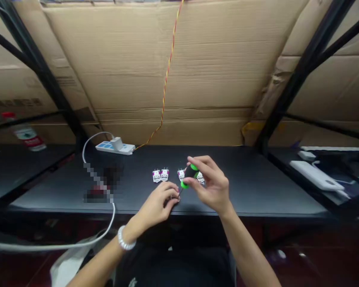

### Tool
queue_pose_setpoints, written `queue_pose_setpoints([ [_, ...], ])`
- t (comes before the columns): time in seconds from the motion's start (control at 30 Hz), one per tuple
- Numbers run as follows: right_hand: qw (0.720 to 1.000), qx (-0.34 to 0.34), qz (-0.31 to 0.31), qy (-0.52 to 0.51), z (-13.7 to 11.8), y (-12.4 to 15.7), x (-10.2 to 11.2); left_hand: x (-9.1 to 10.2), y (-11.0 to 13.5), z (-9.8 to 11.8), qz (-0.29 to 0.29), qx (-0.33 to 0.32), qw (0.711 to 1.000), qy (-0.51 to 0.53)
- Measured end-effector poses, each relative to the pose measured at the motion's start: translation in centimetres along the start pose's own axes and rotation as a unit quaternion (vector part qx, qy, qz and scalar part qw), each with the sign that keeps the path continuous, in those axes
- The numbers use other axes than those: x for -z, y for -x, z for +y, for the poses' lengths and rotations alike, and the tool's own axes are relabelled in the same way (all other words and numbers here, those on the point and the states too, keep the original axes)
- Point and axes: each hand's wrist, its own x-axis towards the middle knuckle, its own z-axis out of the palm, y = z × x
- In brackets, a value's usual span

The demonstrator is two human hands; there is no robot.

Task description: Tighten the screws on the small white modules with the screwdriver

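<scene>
My right hand (211,184) grips the black and green handle of a small screwdriver (189,176), its tip pointing down and left toward my left hand. My left hand (161,203), with a white bead bracelet on the wrist, is pinched closed on a small part at the tool's tip, too hidden to name. Just beyond my hands, several small white parts with magenta tops sit on the dark table (257,191): a pair (160,175) to the left, another (181,174) beside the handle and one (200,177) partly behind my right fingers.
A white and blue power strip (115,147) with a charger and white cable lies at the back left. A red-yellow twisted wire (167,75) hangs down the cardboard wall. A blurred patch (100,185) covers something at left. White devices (312,175) rest on the right shelf, a bottle (25,133) at far left.
</scene>
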Motion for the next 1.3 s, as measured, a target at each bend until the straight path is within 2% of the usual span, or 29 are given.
queue_pose_setpoints([
  [0.27,0.999,0.019,0.006,0.027,-0.3,-0.3,-0.3,-0.3,0.0,0.4,0.02,0.001,1.0,-0.006],
  [0.33,1.0,0.004,-0.01,0.019,-0.5,-0.3,-0.4,-0.3,0.0,0.4,0.018,0.004,1.0,-0.003],
  [0.5,0.993,-0.068,-0.062,-0.077,-0.6,0.0,-0.8,-0.4,0.0,0.3,0.017,0.017,1.0,0.007],
  [0.57,0.994,-0.071,-0.041,-0.066,-0.4,0.0,-0.9,-0.4,0.1,0.3,0.017,0.015,1.0,0.012],
  [0.7,0.999,-0.034,0.006,-0.035,0.1,-0.2,-1.0,-0.5,0.1,0.2,0.015,0.014,1.0,0.016],
  [0.87,0.988,-0.064,-0.079,-0.118,0.0,0.1,-1.4,-0.4,0.1,0.2,0.017,0.011,1.0,0.013],
  [0.97,0.981,-0.096,-0.042,-0.162,0.3,0.7,-2.2,-0.4,0.1,0.2,0.019,0.01,1.0,0.011],
  [1.07,0.991,-0.087,0.024,-0.094,1.0,1.0,-2.8,-0.6,0.2,0.1,0.017,0.005,1.0,0.017],
  [1.13,0.996,-0.07,0.043,-0.043,1.2,1.0,-2.7,-0.6,0.2,0.1,0.016,0.006,1.0,0.019],
  [1.2,0.996,-0.066,0.032,-0.041,1.1,1.0,-2.3,-0.6,0.2,0.2,0.014,0.009,1.0,0.021],
  [1.3,0.986,-0.1,-0.023,-0.133,0.7,0.9,-1.5,-0.5,0.1,0.4,0.01,0.016,1.0,0.023],
])
